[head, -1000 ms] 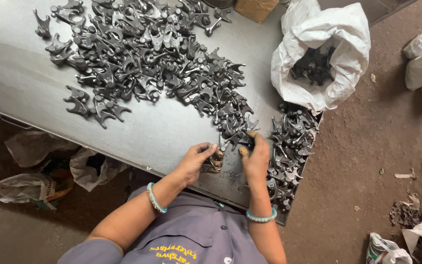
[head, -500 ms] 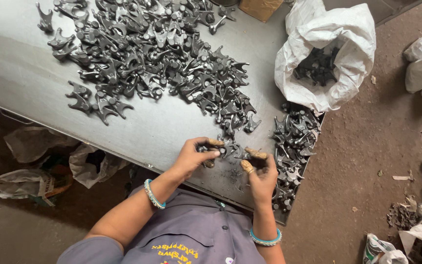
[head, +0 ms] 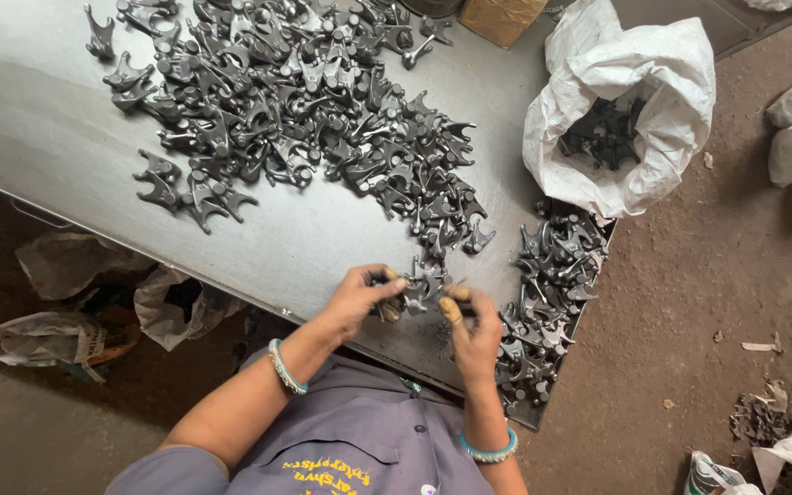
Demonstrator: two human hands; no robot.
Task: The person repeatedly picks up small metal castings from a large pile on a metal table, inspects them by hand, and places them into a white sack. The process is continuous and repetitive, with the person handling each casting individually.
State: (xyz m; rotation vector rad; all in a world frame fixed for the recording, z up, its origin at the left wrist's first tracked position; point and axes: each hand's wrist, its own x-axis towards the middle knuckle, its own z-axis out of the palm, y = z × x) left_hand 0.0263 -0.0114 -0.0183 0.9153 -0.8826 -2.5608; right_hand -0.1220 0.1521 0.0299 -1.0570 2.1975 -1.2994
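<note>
Left hand [head: 359, 298]: grip closed on a dark metal forked part [head: 387, 302], thumb over its top. Teal bangle [head: 280, 365] on the wrist.

Right hand [head: 474, 325]: grip closed on a second dark part [head: 460, 307], pinched between thumb and fingertips; exact shape hidden by the fingers. Teal bangle on this wrist too.

Small cluster of parts [head: 425, 286]: lies on the desk [head: 38, 119] directly between the two grips, just touching both.

Change from half a second earlier: hands stay at the near desk edge, a little apart, each keeping its piece; the left thumb has settled lower over its part. One second earlier the hands were pressed together on one spot.

Large spread of forked parts [head: 295, 101]: beyond both grips, fanned across the desk; unchanged.

Sorted heap [head: 547, 293]: just beside the right grip, on its outer side, along the desk corner; unchanged.

White sack [head: 634, 101]: well beyond the right grip, open, with dark parts inside.

Crumpled bags [head: 48, 335]: on the floor, outward of the left grip, below the desk edge.
</note>
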